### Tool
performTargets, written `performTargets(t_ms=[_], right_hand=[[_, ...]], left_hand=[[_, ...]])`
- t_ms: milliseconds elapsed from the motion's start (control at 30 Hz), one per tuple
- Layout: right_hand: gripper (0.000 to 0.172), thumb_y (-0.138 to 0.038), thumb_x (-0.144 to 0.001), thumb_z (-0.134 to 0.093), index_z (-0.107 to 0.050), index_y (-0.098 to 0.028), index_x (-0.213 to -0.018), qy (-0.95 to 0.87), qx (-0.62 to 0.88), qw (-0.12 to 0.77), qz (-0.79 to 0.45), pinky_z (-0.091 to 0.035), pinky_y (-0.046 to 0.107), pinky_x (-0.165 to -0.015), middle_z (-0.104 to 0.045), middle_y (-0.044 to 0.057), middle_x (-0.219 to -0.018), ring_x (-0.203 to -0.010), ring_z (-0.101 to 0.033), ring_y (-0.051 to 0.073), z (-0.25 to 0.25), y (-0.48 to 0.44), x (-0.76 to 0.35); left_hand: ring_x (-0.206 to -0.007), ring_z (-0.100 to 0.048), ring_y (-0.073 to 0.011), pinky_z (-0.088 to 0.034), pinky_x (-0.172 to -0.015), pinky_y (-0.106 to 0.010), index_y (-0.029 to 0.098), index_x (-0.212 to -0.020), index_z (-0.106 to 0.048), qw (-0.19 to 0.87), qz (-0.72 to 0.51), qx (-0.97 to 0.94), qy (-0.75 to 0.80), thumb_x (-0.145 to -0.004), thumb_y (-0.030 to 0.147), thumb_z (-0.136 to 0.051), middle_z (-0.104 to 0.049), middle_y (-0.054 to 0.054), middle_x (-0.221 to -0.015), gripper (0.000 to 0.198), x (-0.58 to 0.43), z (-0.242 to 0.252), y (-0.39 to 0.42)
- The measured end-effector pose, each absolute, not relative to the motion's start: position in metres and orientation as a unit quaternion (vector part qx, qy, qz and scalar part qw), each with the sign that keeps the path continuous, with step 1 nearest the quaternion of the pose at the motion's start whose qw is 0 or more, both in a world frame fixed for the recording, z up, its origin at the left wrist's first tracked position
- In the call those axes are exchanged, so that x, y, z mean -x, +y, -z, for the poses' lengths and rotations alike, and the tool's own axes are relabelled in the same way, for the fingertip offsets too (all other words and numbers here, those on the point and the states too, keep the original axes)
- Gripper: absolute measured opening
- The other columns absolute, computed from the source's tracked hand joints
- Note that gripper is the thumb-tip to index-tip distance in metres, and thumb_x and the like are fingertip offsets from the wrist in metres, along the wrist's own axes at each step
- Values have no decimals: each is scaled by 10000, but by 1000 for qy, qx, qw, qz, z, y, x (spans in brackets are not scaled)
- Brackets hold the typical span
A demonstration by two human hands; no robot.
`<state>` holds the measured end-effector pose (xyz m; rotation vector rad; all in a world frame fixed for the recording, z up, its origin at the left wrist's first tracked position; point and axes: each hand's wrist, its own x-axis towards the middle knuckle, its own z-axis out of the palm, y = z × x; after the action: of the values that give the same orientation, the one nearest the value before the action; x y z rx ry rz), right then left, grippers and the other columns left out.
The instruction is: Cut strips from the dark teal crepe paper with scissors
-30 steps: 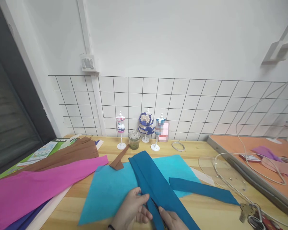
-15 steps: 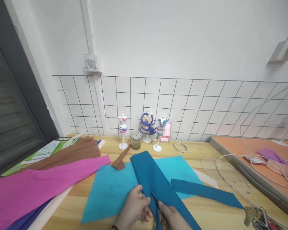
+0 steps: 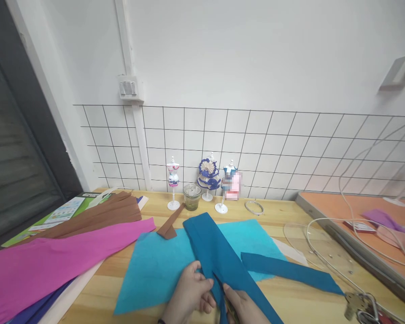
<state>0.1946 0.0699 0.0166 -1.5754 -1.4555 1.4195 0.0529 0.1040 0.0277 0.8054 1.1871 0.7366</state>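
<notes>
Long dark-blue crepe-paper strip [image 3: 219, 256] lies diagonally across the light-cyan paper sheet [image 3: 155, 265] on the wooden table [image 3: 290, 301]. Left hand [image 3: 189, 294] pinches the strip's near edge between closed fingers. Right hand [image 3: 245, 308] rests against the strip, cropped by the frame; its grip cannot be determined.

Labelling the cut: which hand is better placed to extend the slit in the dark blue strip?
Likely right: the right hand sits below the slit; the left hand grips the strip's left side.

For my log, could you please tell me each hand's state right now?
Left hand: closed, pinching the dark blue strip.
Right hand: beside the strip's slit; its grip cannot be told.
</notes>
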Motion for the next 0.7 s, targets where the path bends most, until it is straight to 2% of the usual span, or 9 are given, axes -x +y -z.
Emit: performTargets(t_ms=[167, 367, 467, 567, 700], right_hand=[[538, -602, -821, -248, -399, -227, -466, -529, 598, 255, -546, -305, 218, -424, -351, -40, -326, -330, -347, 84, -11, 75, -187], [534, -710, -712, -327, -440, -216, -543, -529, 602, 262, -538, -305, 230, -449, -385, -36, -425, -406, -387, 100, -8, 76, -190], [567, -758, -656, -337, -446, -209, -564, -524, 602, 257, -545, -273, 226, -428, -359, -49, -440, -401, -351, 90, -6, 77, -190], [559, -726, -684, -303, -464, -203, -566, -520, 603, 252, -550, -244, 222, -403, -377, -42, -409, -371, -343, 86, -4, 78, -187], [542, -612, -781, -235, -425, -218, -462, -524, 603, 250, -548, -263, 217, -401, -360, -24, -317, -322, -344, 86, -6, 79, -182]], left_hand=[[-386, -569, -118, -330, -359, -189, 192, -1000, -409, 695, -330, -366, 524, -587, 315, -784, -490, 116, -544, 572, -52, -26, 104], [-391, -569, -123, -351, -349, -201, 181, -1034, -359, 694, -330, -359, 530, -606, 269, -758, -483, 122, -546, 592, -52, -28, 102], [-390, -561, -115, -355, -342, -199, 174, -1048, -339, 692, -332, -359, 531, -625, 235, -731, -479, 122, -550, 581, -52, -29, 101], [-388, -558, -110, -358, -345, -196, 175, -1054, -357, 695, -330, -362, 526, -618, 244, -740, -484, 116, -562, 584, -51, -27, 102], [-389, -564, -110, -368, -374, -197, 175, -1053, -421, 705, -326, -369, 511, -567, 319, -793, -505, 99, -587, 628, -49, -24, 104]])
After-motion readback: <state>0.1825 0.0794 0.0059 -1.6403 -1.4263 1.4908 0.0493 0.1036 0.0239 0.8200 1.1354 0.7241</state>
